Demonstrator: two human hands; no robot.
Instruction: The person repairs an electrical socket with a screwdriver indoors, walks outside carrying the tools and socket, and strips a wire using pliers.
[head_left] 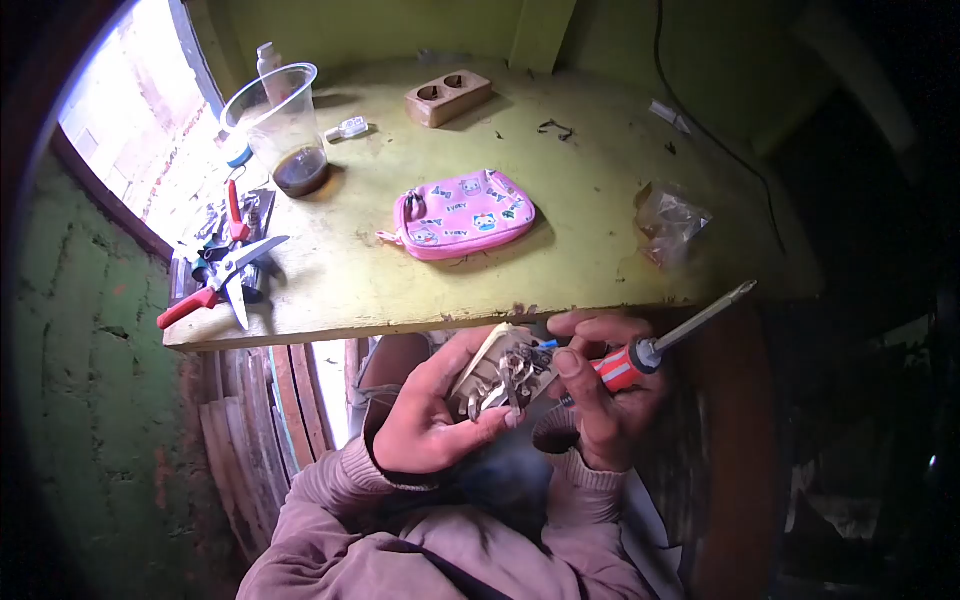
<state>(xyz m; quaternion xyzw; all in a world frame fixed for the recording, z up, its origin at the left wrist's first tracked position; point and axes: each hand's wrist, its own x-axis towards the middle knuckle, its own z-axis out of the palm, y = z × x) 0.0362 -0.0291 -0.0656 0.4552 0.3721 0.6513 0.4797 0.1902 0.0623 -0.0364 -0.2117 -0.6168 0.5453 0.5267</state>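
Note:
My left hand (425,415) is wrapped round a small pale open housing (482,362) with metal parts (515,375) and a bit of blue inside. It is held just below the table's front edge. In my right hand (607,400) lies a red screwdriver (625,368), its shaft pointing up and to the right, away from the housing. The thumb and fingertips of that hand are close to the housing's right side; whether they touch it I cannot tell.
On the table (590,240) are a pink pouch (468,215), a plastic cup (290,140) with dark liquid, red-handled shears (225,275), a two-hole block (448,97), a small bottle (347,128) and a clear plastic bag (672,220). A cable (700,142) hangs at the right.

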